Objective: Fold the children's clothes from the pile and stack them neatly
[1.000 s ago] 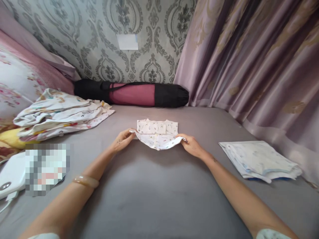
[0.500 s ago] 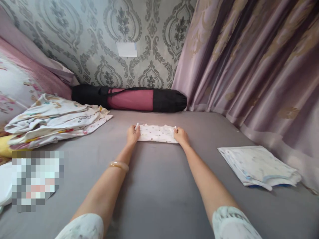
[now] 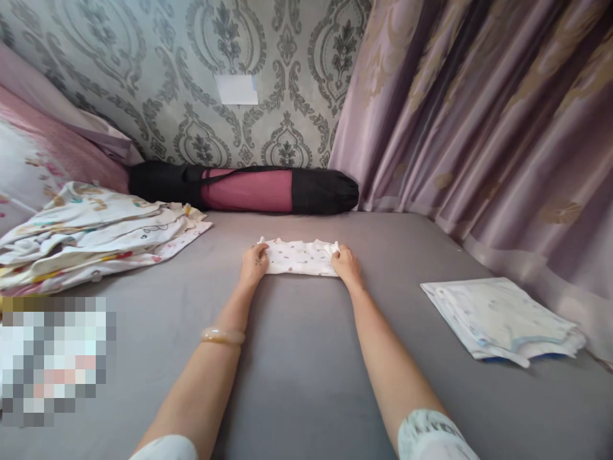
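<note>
A small white cloth [image 3: 299, 258] with a fine coloured print lies folded into a strip on the grey bed sheet [image 3: 306, 358], near the middle of the view. My left hand [image 3: 254, 262] pinches its left end, fingers closed. At the right end, my right hand [image 3: 345, 263] has its fingers closed on the cloth's bunched corner. The fabric spans between both hands. A pale bangle [image 3: 223, 336] is on my left wrist.
Crumpled printed cloths [image 3: 100, 233] lie at the left, above a pixelated patch. Folded white cloths [image 3: 502, 319] rest at the right. Behind, a black and pink roll bag [image 3: 246, 190] lies against the patterned wall, beside a purple curtain [image 3: 431, 115].
The view has shifted slightly, with the left-hand cloths further toward the left edge. Both hands still grip the small cloth, whose right end looks more bunched.
</note>
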Action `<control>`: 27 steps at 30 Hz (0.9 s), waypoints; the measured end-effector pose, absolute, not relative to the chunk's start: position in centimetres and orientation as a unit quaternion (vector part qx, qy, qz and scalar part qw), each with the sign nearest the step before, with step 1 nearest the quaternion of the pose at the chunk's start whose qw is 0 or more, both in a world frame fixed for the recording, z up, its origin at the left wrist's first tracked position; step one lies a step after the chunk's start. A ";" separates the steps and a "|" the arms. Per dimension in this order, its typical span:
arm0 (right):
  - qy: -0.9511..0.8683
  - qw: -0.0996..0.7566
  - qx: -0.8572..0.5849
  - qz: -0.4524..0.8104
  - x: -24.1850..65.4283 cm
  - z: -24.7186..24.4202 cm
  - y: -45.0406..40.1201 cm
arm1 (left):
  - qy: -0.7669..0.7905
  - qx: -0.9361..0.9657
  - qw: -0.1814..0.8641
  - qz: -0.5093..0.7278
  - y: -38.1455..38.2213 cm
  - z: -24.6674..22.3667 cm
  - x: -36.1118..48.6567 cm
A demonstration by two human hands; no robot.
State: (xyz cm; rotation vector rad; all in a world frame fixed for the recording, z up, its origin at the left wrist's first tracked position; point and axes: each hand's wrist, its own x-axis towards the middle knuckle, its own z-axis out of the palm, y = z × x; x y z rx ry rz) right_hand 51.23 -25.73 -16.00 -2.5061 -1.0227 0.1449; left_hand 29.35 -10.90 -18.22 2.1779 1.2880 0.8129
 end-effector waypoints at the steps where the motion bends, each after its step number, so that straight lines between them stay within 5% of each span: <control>1: -0.373 0.213 -0.902 0.051 51.3 -16.0 -25.8 | 0.461 0.800 0.231 0.305 -10.8 -18.4 29.4; 7: -0.369 0.218 -0.903 0.013 51.1 -16.0 -26.1 | 0.407 0.809 0.182 0.384 -10.3 -19.7 29.1; 19: -0.347 0.235 -0.908 -0.019 51.0 -15.4 -26.2 | 0.503 0.807 0.119 0.286 -11.6 -18.2 29.0; 27: -0.587 0.206 -0.782 -0.039 46.5 -14.4 -24.1 | 0.368 0.890 0.074 0.258 -15.6 -15.8 33.3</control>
